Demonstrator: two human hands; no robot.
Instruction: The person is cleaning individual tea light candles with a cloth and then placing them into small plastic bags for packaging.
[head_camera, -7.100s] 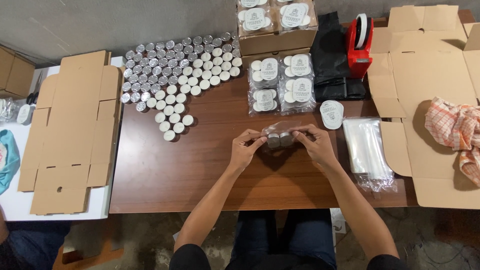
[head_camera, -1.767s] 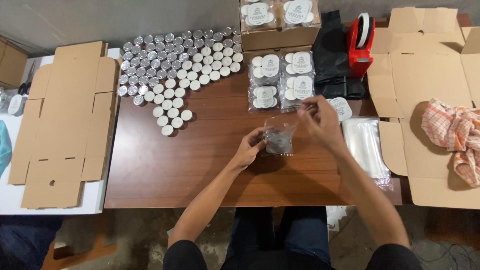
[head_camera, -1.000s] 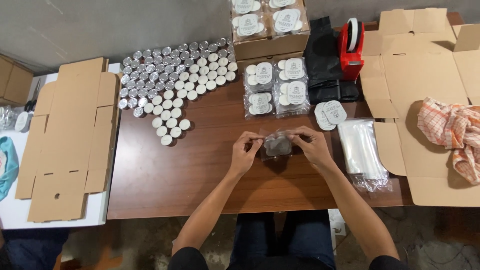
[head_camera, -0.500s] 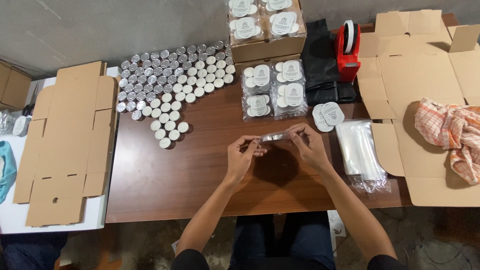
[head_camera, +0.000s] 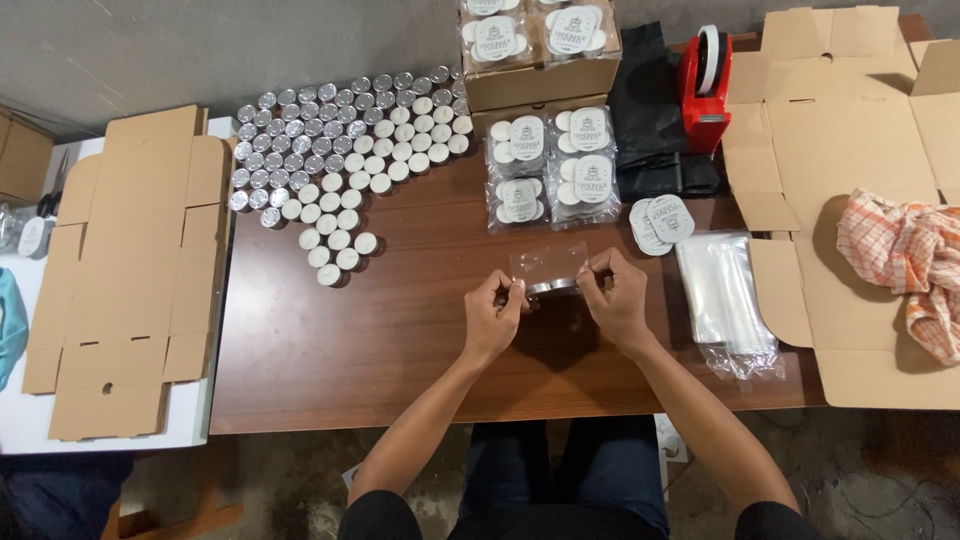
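My left hand (head_camera: 492, 318) and my right hand (head_camera: 615, 300) hold a small clear plastic bag of tealight candles (head_camera: 549, 271) between them, just above the brown wooden table (head_camera: 400, 330). Each hand pinches one end of the bag, whose open flap stands up toward the far side. Loose tealights (head_camera: 350, 150) in silver cups lie in rows at the far left of the table. Finished bagged packs with round labels (head_camera: 550, 170) lie just beyond my hands.
A stack of round labels (head_camera: 660, 222) and a pile of clear bags (head_camera: 728, 295) lie right of my hands. A cardboard box of packs (head_camera: 540, 50), black bags (head_camera: 655, 110), a red tape dispenser (head_camera: 708, 85), flat cartons (head_camera: 130, 270) and a checked cloth (head_camera: 905, 255) surround them.
The bag has been turned in my hands: half a second ago it was seen edge-on, now its flap stands up. My hands have shifted slightly nearer to me.
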